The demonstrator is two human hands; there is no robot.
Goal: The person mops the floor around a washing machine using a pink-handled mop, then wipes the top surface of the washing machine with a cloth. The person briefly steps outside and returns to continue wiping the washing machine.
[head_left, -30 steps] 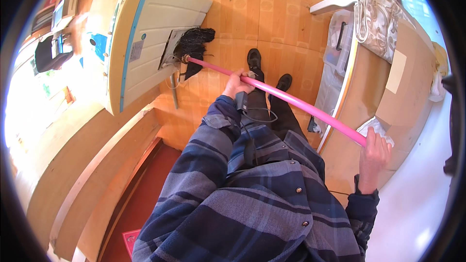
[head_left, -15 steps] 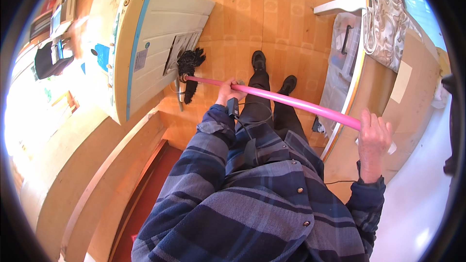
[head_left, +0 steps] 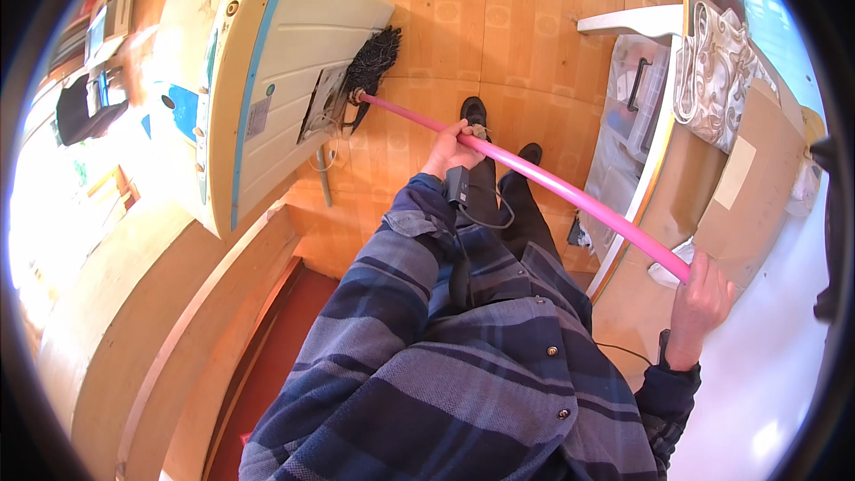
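Note:
A mop with a pink handle (head_left: 570, 189) slants across in front of me. Its dark, stringy head (head_left: 372, 58) lies on the floor against the lower edge of a white appliance (head_left: 312, 44). Around the middle of the handle my left hand (head_left: 452, 153) is closed, palm side partly up. My right hand (head_left: 702, 298) grips the upper end of the handle at the right, over a table edge. A small black device (head_left: 457, 185) with a cable sits at my left wrist.
Tiled, wood-look floor (head_left: 436, 18) spreads around my feet. At right stands a table with cardboard (head_left: 748, 183) and a folded patterned cloth (head_left: 712, 80); a clear plastic box (head_left: 637, 93) is beneath. Wooden furniture panels (head_left: 160, 303) curve along the left.
The mop head has moved away from me and slightly right along the appliance. My left hand has shifted right and farther away; my right hand has come nearer and a little right.

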